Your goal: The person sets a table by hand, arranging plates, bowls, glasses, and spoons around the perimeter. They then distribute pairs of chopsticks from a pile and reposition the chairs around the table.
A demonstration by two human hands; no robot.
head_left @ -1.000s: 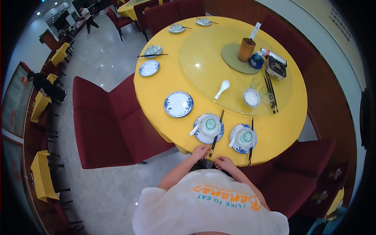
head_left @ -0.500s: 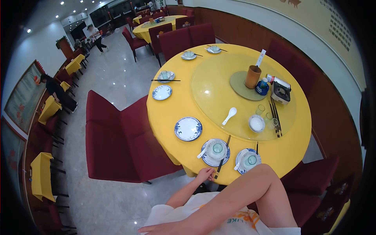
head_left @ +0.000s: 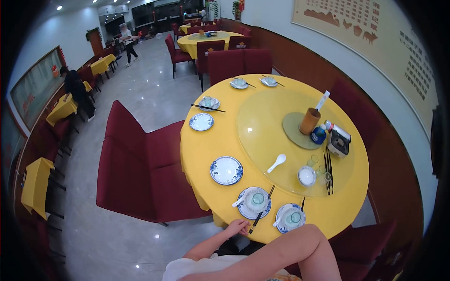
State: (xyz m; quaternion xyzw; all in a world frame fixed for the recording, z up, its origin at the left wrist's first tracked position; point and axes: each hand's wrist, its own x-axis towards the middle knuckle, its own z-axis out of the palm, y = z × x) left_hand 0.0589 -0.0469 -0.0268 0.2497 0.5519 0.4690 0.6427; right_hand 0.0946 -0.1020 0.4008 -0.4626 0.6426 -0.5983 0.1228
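My left hand (head_left: pixel 238 227) rests at the near edge of the round table, loosely open with its fingers bent. Its fingertips are beside the lower ends of a pair of black chopsticks (head_left: pixel 256 223). These lean across a blue-rimmed plate (head_left: pixel 266 211) with a bowl, a clear green glass (head_left: pixel 258 199) and a white spoon (head_left: pixel 238 201). My right forearm (head_left: pixel 262 254) crosses in front of my body, elbow bent over the table edge; the right hand is beyond the bottom of the view. Close past that elbow stands a second place setting with a green glass (head_left: pixel 294 217).
The yellow-clothed table (head_left: pixel 199 154) has a glass turntable (head_left: pixel 260 140) bearing a white spoon (head_left: pixel 277 163), a bowl (head_left: pixel 307 176), a bamboo holder (head_left: pixel 310 121) and a portable stove (head_left: pixel 339 142). A red chair (head_left: pixel 164 159) stands left. Two people (head_left: pixel 79 91) (head_left: pixel 127 41) are farther off.
The view has tilted up and shifted, so the table sits lower and more of the wall shows. My right hand has left the bottom of the frame. The left hand stays by the chopsticks.
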